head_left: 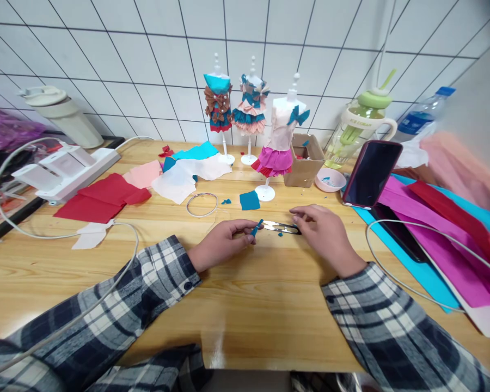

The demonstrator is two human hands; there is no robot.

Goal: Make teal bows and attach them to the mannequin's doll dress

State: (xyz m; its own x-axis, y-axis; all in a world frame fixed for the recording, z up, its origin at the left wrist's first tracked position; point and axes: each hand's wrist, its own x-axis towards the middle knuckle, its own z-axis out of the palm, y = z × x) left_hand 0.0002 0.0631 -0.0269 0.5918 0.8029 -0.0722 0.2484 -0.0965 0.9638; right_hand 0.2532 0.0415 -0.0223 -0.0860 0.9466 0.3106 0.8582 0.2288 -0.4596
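My left hand [228, 239] pinches a narrow teal strip [256, 228] between thumb and fingertips, just above the wooden table. A pair of thread snips [278, 226] lies low over the wood, blades pointing left at the strip. At the snips' dark rear end are the fingertips of my right hand [324, 231], closed loosely on it. Below the blades is a tiny teal scrap [280, 234]. Beyond the hands lie a teal square [250, 200] and a small teal bow-like piece [226, 201]. Close behind stands a mini dress form [283, 128] in a pink ruffled skirt.
Two more dressed forms [218, 103] stand behind. A wire ring [202, 204] and red sheets [106, 196] lie left, near a power strip [71, 169]. A cardboard box [304, 169], pink bowl [330, 180], phone [369, 174] and magenta sheets [441, 245] occupy the right. Cables cross both sides.
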